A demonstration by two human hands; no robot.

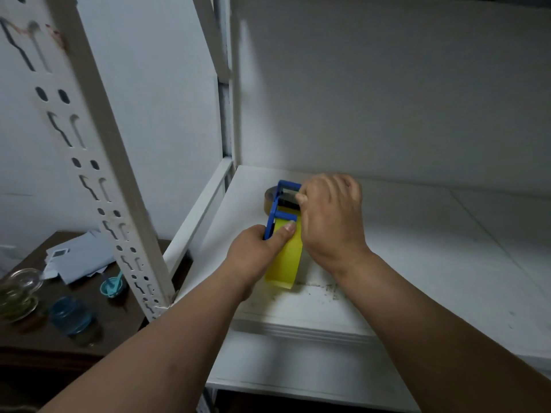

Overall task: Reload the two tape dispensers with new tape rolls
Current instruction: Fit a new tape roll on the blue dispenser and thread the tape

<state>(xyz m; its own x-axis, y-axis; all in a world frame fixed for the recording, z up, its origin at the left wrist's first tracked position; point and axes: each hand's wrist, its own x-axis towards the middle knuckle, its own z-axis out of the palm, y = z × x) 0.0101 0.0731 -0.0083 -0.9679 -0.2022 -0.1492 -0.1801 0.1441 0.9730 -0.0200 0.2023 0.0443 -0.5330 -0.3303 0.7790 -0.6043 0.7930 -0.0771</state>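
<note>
Nearest the body, both forearms reached onto the white shelf [417, 248]. Between the 2 hands stood a yellow tape roll [285, 259] in a blue tape dispenser [278, 213]. The left hand [256, 251] was closed around the dispenser, thumb pressed on the yellow tape, probably to keep it from slipping. Just past it, the right hand [331, 216] pinched near the dispenser's top end, maybe feeding the tape through. Behind the right hand's fingers lay a brown tape roll [270, 194], partly hidden.
</note>
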